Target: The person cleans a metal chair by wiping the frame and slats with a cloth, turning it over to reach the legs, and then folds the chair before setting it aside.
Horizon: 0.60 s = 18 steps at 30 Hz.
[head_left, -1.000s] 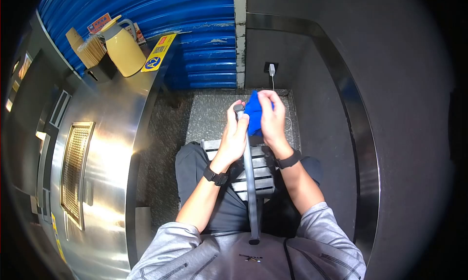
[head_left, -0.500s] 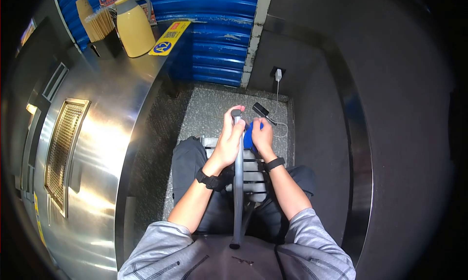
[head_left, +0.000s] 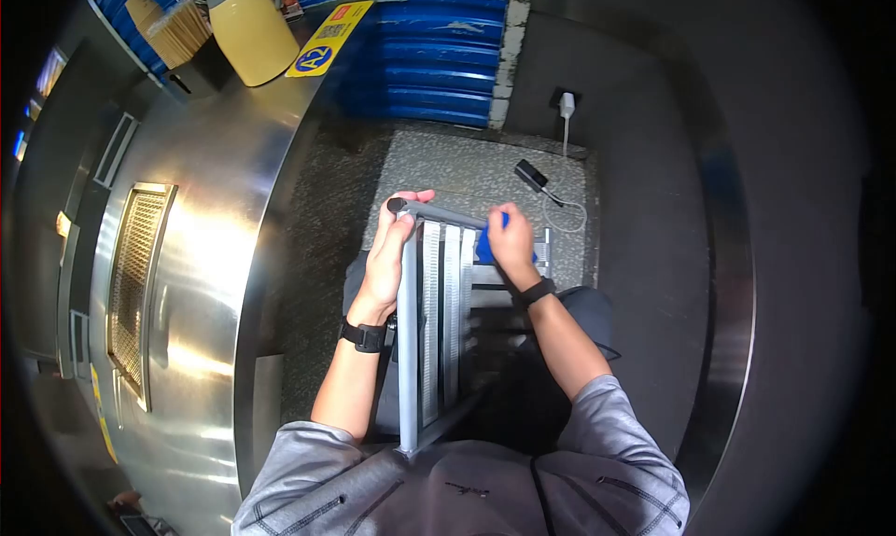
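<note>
A grey metal frame with pale ridged slats (head_left: 428, 321), looking like a folding chair or step stool, stands tilted over my lap. My left hand (head_left: 381, 261) is closed around its far left corner, by a dark end cap (head_left: 397, 204). Bunched in my closed right hand (head_left: 511, 242) is a blue cloth (head_left: 485, 248), held against the far bar of the frame. The fist hides part of the cloth. Both wrists wear black bands. The lower part of the frame lies in shadow between my legs.
On my left runs a stainless steel counter (head_left: 201, 284) with a yellow jug (head_left: 250, 34), wrapped chopsticks (head_left: 177, 37) and an A2 sign (head_left: 327, 41). A black adapter (head_left: 531, 173) with a white cord lies on the floor. A dark wall (head_left: 644, 209) stands on my right.
The frame has turned and swung left, so its slatted side now shows. My left hand has gone left with it. My right hand, with the blue cloth, has moved slightly right.
</note>
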### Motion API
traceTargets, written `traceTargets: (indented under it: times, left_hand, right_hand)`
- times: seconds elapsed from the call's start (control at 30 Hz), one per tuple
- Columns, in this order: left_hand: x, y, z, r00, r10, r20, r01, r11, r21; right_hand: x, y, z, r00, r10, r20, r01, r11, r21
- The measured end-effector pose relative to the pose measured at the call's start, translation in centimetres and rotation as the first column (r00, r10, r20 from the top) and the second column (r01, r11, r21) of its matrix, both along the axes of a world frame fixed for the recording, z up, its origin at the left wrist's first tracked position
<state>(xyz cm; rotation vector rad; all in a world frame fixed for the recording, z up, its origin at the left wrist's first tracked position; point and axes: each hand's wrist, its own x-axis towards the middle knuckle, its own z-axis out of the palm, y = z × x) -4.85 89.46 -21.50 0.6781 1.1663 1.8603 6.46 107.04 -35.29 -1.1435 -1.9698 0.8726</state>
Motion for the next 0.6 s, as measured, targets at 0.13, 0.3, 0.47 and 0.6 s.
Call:
traceTargets:
  times: [0.13,0.3,0.47,0.6]
  left_hand:
    - [-0.7,0.0,-0.4,1.000,0.017,-0.008,-0.017,1.000,-0.021]
    - [-0.8,1.1,-1.0,0.996,0.068,0.065,-0.067,0.998,-0.016]
    - [-0.7,2.3,-1.2,0.995,0.076,0.058,-0.075,0.997,-0.012]
    - [-0.4,3.5,-1.3,0.992,0.087,0.093,-0.090,0.995,0.034]
  right_hand:
    - [-0.3,-0.1,0.9,0.999,0.041,0.026,-0.040,0.998,-0.040]
    - [-0.5,1.0,0.7,0.991,0.083,-0.105,-0.100,0.981,-0.167]
    - [-0.2,1.7,1.8,0.982,0.108,-0.158,-0.146,0.956,-0.254]
    - [0.6,2.3,1.9,0.971,0.137,-0.194,-0.190,0.938,-0.290]
